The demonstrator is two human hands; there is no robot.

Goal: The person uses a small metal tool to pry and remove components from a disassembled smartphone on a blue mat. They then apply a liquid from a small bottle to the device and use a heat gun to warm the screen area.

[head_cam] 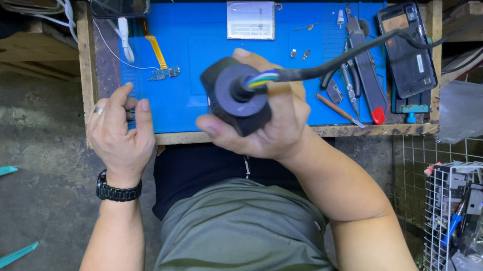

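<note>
The right hand (pixel 269 124) is wrapped fully round a thick black cylindrical tool handle with a black cable and coloured wires at its rear end (pixel 238 96), fingers closed on the barrel and thumb beneath, holding it above the front edge of the blue rubber work mat (pixel 205 38). Its working end points down and away, hidden from view, so what it is aimed at cannot be told. The left hand (pixel 121 128) rests at the front left corner of the mat, fingers loosely curled and holding nothing, fingertips touching the mat's edge. A gold flat flex ribbon with a small connector board (pixel 159 58) lies just beyond that hand. To work well here, I judge the grip should stay firm but the wrist loose, the cable kept clear of the tweezers and red-tipped hand tools (pixel 359 77) along the right edge, and the free hand braced to steady the small part. A dark opened phone body (pixel 409 49) lies at the far right corner
</note>
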